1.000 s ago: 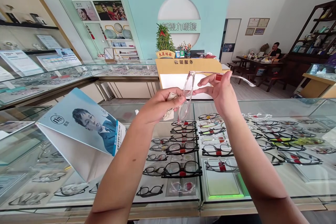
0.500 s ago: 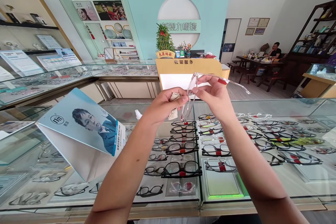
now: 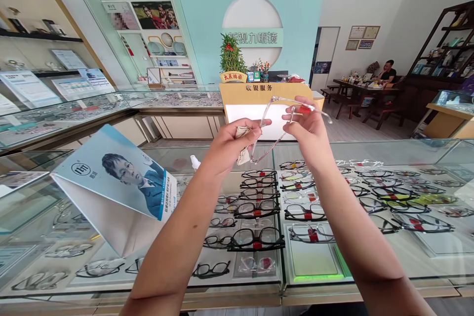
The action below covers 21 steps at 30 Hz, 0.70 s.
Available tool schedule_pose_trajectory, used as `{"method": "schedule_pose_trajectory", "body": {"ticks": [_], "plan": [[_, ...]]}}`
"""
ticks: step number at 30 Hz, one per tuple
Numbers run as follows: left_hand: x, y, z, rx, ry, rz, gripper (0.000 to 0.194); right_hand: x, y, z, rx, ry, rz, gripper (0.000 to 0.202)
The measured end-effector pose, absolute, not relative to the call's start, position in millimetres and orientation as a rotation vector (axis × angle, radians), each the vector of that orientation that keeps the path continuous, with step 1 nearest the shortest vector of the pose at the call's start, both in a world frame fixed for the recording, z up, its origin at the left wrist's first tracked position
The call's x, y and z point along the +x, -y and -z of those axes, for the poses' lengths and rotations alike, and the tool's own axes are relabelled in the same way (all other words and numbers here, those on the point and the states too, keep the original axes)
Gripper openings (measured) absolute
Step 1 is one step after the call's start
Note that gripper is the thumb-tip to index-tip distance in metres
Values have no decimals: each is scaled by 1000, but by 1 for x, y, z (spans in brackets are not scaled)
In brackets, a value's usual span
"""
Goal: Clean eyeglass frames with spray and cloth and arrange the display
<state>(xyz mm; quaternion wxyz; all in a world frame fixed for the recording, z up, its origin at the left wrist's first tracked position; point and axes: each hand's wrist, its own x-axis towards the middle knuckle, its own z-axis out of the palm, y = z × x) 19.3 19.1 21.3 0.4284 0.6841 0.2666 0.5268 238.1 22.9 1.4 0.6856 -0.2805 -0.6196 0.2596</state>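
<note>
A pair of clear-framed glasses [image 3: 267,151] is held up above the glass counter, its temples spread and a red tag on one of them. My left hand [image 3: 235,144] is closed on the frame's left side, with a crumpled beige cloth [image 3: 243,145] pinched in the same hand. At the right, my right hand [image 3: 306,122] has curved fingers around the temples, the red tag lying by its fingertips. Below both hands, rows of glasses [image 3: 258,210] lie inside the display case.
On the counter's left stands a blue tent card [image 3: 122,173]; a white bottle tip [image 3: 195,162] shows behind my left forearm. Beyond is a wooden cashier desk [image 3: 266,94] with a plant [image 3: 231,54]. A person [image 3: 388,73] sits at a table far right.
The glasses have turned, so the frame opening and both temples show more. My right hand has moved slightly right, away from my left hand, and its fingers are spread a little more.
</note>
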Motion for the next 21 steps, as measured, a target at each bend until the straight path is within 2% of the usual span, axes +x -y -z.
{"method": "schedule_pose_trajectory", "body": {"ticks": [3, 7, 11, 16, 19, 21], "plan": [[18, -23, -19, 1688, -732, -1430, 44, 239, -30, 3, -740, 1342, -522, 65], [18, -30, -16, 1652, -764, -1574, 38, 242, -34, 7, -951, 1358, -447, 53], [17, -36, -14, 1584, -748, -1721, 34, 245, -29, 7, -1116, 1474, -160, 54], [14, -41, -12, 1533, -694, -1907, 31, 244, -18, 5, -1419, 1757, 10, 41], [13, -41, -12, 1597, -704, -1907, 30, 243, -16, 5, -1420, 1827, 14, 40], [15, -38, -11, 1693, -730, -1878, 28, 240, -14, 3, -1273, 1839, 3, 39]]}}
